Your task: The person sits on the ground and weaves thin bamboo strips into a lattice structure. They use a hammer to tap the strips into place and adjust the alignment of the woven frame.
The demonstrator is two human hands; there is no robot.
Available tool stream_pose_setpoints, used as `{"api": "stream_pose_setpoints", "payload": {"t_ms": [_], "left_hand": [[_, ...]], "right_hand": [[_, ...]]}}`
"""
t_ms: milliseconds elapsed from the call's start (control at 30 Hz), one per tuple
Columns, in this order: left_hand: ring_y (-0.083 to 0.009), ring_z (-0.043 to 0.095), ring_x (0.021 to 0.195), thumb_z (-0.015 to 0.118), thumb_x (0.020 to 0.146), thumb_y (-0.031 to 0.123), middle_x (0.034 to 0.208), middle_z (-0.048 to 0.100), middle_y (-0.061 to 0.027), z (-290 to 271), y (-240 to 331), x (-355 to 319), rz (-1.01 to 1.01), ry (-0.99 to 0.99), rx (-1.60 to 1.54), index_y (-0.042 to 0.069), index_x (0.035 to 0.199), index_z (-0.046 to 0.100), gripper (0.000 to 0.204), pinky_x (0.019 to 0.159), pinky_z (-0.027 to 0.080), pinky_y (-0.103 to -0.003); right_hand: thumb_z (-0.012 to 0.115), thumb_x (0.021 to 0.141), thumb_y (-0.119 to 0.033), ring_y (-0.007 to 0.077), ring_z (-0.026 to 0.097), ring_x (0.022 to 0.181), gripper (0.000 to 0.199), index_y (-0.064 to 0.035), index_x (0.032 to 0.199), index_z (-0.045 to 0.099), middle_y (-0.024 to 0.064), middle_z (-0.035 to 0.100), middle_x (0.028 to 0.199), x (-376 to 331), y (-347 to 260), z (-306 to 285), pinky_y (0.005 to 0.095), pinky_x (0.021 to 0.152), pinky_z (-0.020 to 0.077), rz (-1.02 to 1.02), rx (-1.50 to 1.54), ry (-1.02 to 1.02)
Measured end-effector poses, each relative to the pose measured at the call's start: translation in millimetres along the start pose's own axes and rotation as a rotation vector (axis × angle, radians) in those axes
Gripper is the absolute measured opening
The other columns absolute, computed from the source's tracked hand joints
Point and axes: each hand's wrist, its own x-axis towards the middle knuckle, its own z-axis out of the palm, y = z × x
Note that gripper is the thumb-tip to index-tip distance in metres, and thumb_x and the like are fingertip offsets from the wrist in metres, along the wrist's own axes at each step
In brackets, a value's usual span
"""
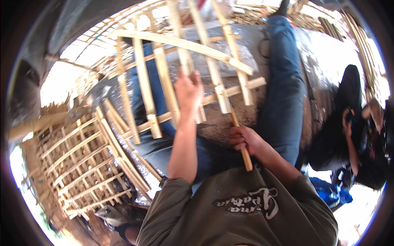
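A lattice of split bamboo slats (141, 88) stands across my lap, between my outstretched legs. My left hand (189, 90), slightly blurred, is closed around one of its upright slats (180, 35) near the middle. A loose-looking bamboo strip (176, 42) slants across the upper part of the lattice. Below the lattice's right corner, my right hand (246, 140) grips a slim wooden-handled tool (246, 160). Its narrow far end points up toward the slats, and I cannot make out its tip. The lower crosspiece (256, 83) juts out on the right.
Stacked bamboo lattices (78, 164) lie at my left, with long poles (127, 164) beside them. Another person in dark clothes (342, 123) sits at the right. A blue plastic bag (328, 192) lies near that person. Bamboo poles (365, 53) lean at the far right.
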Motion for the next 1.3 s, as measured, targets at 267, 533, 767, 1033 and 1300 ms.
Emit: {"api": "stream_pose_setpoints", "payload": {"t_ms": [267, 533, 767, 1033, 1300], "left_hand": [[-0.0244, 0.062, 0.05, 0.062, 0.098, 0.014, 0.059, 0.063, -0.0133, 1, -2, -1, 0.082, 0.097, -0.101, -0.018, 0.138, 0.042, 0.055, 0.055, 0.051, -0.038], [-0.0134, 0.052, 0.045, 0.062, 0.1, 0.016, 0.054, 0.057, -0.0067, -17, 22, -7, 0.129, 0.153, -0.105, -0.018, 0.141, 0.042, 0.056, 0.049, 0.045, -0.032], [-0.009, 0.052, 0.053, 0.064, 0.099, 0.013, 0.069, 0.062, -0.0055, -46, 41, -16, 0.191, 0.23, -0.439, -0.008, 0.137, 0.05, 0.045, 0.048, 0.041, -0.027], [-0.0012, 0.04, 0.045, 0.063, 0.102, 0.013, 0.063, 0.048, 0.0046, -79, 82, -46, 0.25, 0.21, -0.584, -0.003, 0.131, 0.054, 0.035, 0.039, 0.031, -0.02], [-0.0038, 0.051, 0.064, 0.059, 0.101, 0.006, 0.085, 0.061, -0.0048, -85, 105, -54, 0.313, 0.106, -0.477, -0.007, 0.136, 0.05, 0.039, 0.055, 0.04, -0.021]], "right_hand": [[0.052, 0.092, -0.002, 0.0031, 0.032, 0.051, 0.023, -0.0165, 0.11, 0.049, -0.0051, 0.035, 0.07, -2, 1, 4, 0.0197, 0.041, 0.0268, 0.002, -0.015, 0.009], [0.051, 0.096, -0.002, 0.0038, 0.032, 0.052, 0.025, -0.0167, 0.116, 0.048, -0.0042, 0.036, 0.073, -21, -2, 9, 0.0195, 0.043, 0.0267, -0.162, 0.025, 0.056], [0.053, 0.098, -0.002, 0.0044, 0.033, 0.051, 0.026, -0.0185, 0.117, 0.047, -0.0028, 0.039, 0.074, -78, -5, 28, 0.0202, 0.042, 0.026, -0.387, -0.141, 0.156], [0.061, 0.097, -0.008, 0.0147, 0.051, 0.059, 0.022, -0.0096, 0.118, 0.053, 0.004, 0.049, 0.073, -163, -43, 20, 0.0339, 0.05, 0.0415, -0.814, -0.945, 0.551], [0.055, 0.084, -0.006, 0.0494, 0.062, 0.091, 0.024, -0.0006, 0.108, 0.054, 0.0288, 0.061, 0.09, -177, -69, -48, 0.0537, 0.076, 0.0469, -1.008, -1.56, 1.034]]}}
